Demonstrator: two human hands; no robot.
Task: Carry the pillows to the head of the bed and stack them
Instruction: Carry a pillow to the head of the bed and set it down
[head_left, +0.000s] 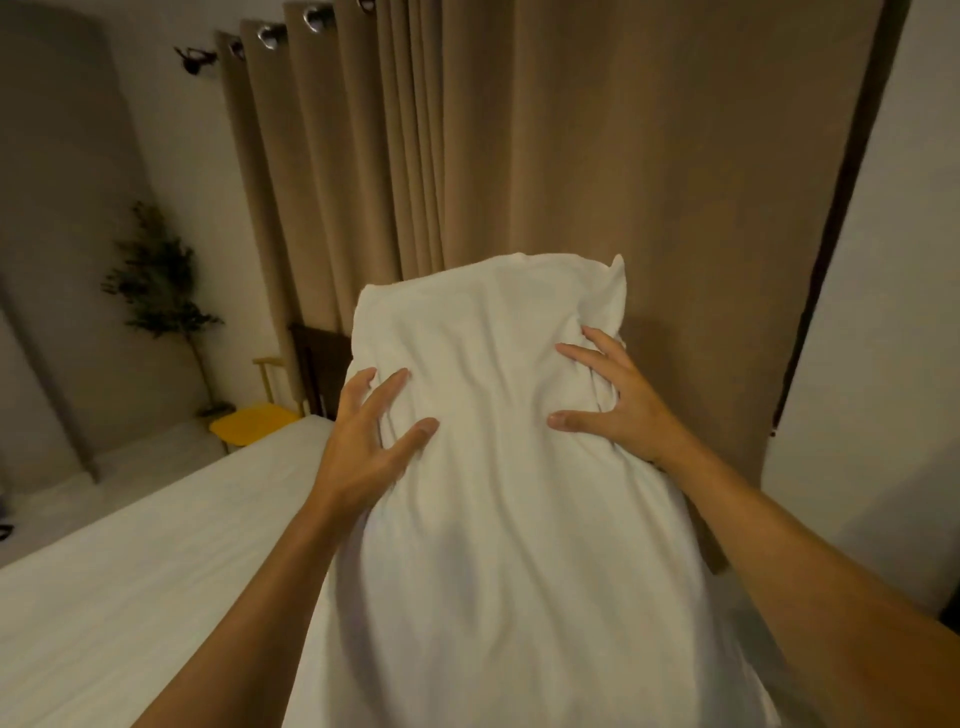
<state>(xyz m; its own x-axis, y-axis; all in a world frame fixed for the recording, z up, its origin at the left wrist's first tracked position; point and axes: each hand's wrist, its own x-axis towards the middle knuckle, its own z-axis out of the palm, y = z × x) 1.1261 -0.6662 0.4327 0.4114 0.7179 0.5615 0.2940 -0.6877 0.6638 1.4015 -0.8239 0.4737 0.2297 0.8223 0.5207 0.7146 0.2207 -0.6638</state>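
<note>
White cotton-cased pillow (498, 467), held upright at frame centre above the white bed (130, 597), whose sheet runs off toward 8 o'clock. My left hand (363, 441) flanks it at 9 o'clock and my right hand (613, 400) at 3 o'clock; on both, the fingers (384, 395) are spread wide and pressed into the casing, gathering folds beneath them. I judge the pillow light, soft and yielding: it dents and wrinkles at each contact, so it should sag if gripped by one corner. Best hold is on both long sides, palms squeezing inward. Beige curtains (597, 156) hang behind at 12 o'clock; a yellow chair (254, 421) stands near the bed at 9 o'clock.
</note>
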